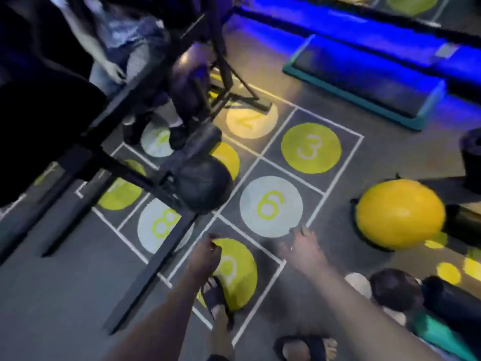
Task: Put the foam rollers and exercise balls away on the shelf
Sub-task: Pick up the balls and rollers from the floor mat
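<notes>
Above the numbered floor [52, 295], left hand [205, 256] is hanging, fingers [214, 243] loosely curled and empty; right hand [303, 250] is hovering, fingers spread, near yellow ball [400, 213].

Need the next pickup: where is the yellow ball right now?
Head view, right side: the yellow ball lies on the floor right of the grey circle marked 6, ahead of the open right hand.

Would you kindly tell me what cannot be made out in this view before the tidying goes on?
Head view: the black foam roller is cut off by the right edge; its length is unknown.
Head view: the shelf frame is dark, blurred and cut off top left; its levels are unclear.
Head view: the dark ball hides the number of the floor circle behind it.
</notes>
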Available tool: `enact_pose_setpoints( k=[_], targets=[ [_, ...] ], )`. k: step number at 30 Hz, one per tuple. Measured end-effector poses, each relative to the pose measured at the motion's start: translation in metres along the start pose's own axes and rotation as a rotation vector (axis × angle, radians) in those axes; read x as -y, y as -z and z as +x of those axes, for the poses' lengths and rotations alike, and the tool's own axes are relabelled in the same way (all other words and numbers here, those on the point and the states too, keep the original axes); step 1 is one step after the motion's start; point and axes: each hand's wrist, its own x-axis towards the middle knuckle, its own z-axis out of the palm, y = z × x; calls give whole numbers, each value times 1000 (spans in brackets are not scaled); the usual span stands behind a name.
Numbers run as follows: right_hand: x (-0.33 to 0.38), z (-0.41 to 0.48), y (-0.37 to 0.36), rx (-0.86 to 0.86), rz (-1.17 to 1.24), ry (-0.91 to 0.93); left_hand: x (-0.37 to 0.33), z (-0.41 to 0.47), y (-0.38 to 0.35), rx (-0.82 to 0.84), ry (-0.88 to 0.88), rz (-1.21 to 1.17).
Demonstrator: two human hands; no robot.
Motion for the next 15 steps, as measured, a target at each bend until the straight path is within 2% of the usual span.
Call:
enact_pose_setpoints(
  k=[4, 6, 11, 15],
  targets=[
    [111, 53, -45, 31, 5, 31, 56, 54, 79, -75, 59, -266],
    [159, 81, -59, 32, 8, 42, 72, 84, 112, -49, 59, -358],
    [245, 150, -79, 21, 136, 10, 89, 162, 165, -16, 55, -331],
    [261, 202, -89, 66, 162, -4, 91, 229, 157, 32, 132, -307]
  ],
)
